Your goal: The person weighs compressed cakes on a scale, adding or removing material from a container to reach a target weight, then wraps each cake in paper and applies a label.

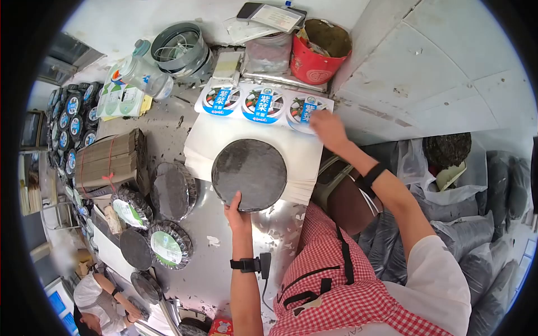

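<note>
My left hand (237, 215) grips the near edge of a round dark disc (249, 175), its thumb on top and its other fingers hidden beneath. The disc is over a stack of white sheets (207, 140). At the top of the stack lies a strip of round blue-and-white labels (262, 105) with pictures of food. My right hand (329, 130) is at the rightmost label (302, 112), its fingers bent down onto the label's right side; the fingertips are small and partly hidden.
Wrapped discs (166, 246) and a tied cardboard bundle (109, 162) stand at left. Behind are a bottle (147, 77), a metal tin (179, 47) and a red bucket (314, 64). Dark filled bags (465, 235) lie at right. Another person (103, 297) is at lower left.
</note>
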A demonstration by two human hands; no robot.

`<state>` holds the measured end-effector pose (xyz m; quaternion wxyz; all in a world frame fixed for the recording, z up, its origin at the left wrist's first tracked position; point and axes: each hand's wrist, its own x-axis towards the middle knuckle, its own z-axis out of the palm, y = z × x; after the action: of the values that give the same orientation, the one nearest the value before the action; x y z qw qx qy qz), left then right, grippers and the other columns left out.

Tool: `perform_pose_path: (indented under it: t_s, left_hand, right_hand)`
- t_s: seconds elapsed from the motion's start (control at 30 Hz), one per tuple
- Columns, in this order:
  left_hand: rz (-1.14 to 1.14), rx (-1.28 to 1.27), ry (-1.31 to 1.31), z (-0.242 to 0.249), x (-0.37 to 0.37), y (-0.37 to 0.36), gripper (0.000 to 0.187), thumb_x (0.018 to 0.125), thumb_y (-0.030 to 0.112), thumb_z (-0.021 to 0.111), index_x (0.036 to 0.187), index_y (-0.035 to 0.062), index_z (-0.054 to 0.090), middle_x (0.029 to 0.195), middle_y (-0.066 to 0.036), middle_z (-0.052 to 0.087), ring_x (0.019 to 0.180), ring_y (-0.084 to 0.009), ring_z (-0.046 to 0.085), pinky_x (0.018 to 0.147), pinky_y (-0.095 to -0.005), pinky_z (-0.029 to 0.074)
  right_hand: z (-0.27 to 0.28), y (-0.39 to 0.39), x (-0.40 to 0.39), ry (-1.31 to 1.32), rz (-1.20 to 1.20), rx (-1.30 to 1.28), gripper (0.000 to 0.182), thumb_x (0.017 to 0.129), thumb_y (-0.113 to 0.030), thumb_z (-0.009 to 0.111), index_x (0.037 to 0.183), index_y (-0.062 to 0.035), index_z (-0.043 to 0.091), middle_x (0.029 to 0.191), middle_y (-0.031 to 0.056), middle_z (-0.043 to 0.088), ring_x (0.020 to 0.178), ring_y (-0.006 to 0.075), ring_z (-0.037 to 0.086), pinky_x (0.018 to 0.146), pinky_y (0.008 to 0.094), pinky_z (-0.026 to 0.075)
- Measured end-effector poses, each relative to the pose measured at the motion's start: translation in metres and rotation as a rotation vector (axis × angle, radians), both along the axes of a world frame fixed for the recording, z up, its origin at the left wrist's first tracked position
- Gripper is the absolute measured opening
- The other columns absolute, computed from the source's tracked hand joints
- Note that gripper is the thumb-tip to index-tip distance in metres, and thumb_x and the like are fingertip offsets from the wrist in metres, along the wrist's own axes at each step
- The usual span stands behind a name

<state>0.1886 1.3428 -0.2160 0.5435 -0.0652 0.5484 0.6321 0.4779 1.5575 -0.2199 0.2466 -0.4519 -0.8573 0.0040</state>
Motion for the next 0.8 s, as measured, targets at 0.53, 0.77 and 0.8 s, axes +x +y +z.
perform_pose_path:
  t_s: [0.53,0.77,0.8]
  left_hand:
    - [0.078,0.305,-0.201,0.090,-0.001,-0.070,0.062,0.074,-0.007,0.057,0.131,0.0084,0.040,0.121,-0.010,0.055,0.107,-0.0277,0.059,0.088,-0.0441,0.053]
    - [0.065,0.285,-0.086,0.086,-0.012,-0.116,0.068,0.070,-0.004,0.052,0.135,0.0032,0.035,0.127,-0.017,0.052,0.114,-0.0317,0.054,0.094,-0.0474,0.049]
    - [0.035,0.285,-0.097,0.081,-0.013,-0.121,0.069,0.071,0.001,0.052,0.137,0.0033,0.034,0.128,-0.016,0.051,0.117,-0.0311,0.053,0.094,-0.0466,0.049]
  right_hand:
    - [0.156,-0.167,-0.113,0.029,0.591,-0.210,0.049,0.082,-0.006,0.055,0.128,-0.0218,0.057,0.139,0.0181,0.042,0.128,0.0338,0.043,0.103,0.0385,0.040]
    - [0.164,-0.172,-0.129,-0.344,0.843,-0.669,0.060,0.075,-0.039,0.069,0.129,-0.0205,0.054,0.140,0.0187,0.041,0.129,0.0329,0.041,0.095,0.0543,0.037]
    - [0.160,-0.177,-0.145,-0.192,0.776,-0.548,0.068,0.070,-0.050,0.071,0.129,-0.0201,0.054,0.143,0.0186,0.038,0.131,0.0330,0.039,0.094,0.0595,0.032]
